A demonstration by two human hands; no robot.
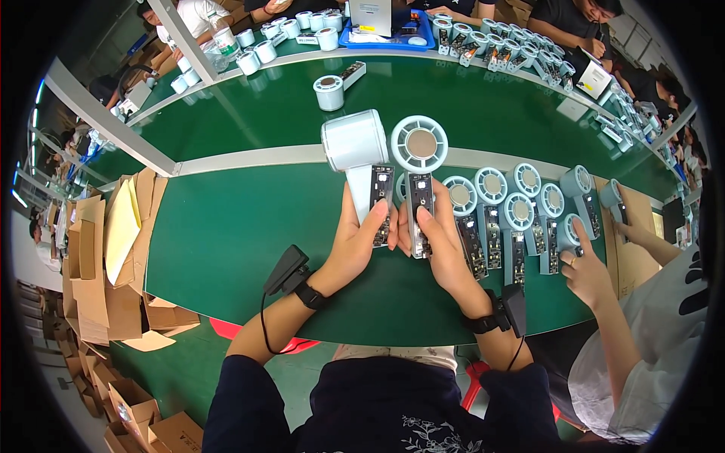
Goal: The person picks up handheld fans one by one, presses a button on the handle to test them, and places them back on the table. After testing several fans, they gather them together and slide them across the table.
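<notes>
My left hand (353,240) is closed round the handle of a pale blue handheld fan (352,140), its thumb on the bare circuit board in the handle. This fan's round head is turned side-on. A second handheld fan (420,143) is upright in my right hand (442,253), whose thumb lies on its board. That head shows a spoked ring with a brownish disc in the middle. The two handles are side by side, with a small gap between them. Just right of my right hand, several similar fans (518,211) lie on the green table (226,234), boards facing up.
At the right, a co-worker's hand (589,275) touches a fan in the group; the other hand (642,226) is by another fan. Beyond the metal rail (249,160) stands a lone fan (329,94). A blue tray (355,39) is farther back. Cardboard boxes (91,264) are stacked at left.
</notes>
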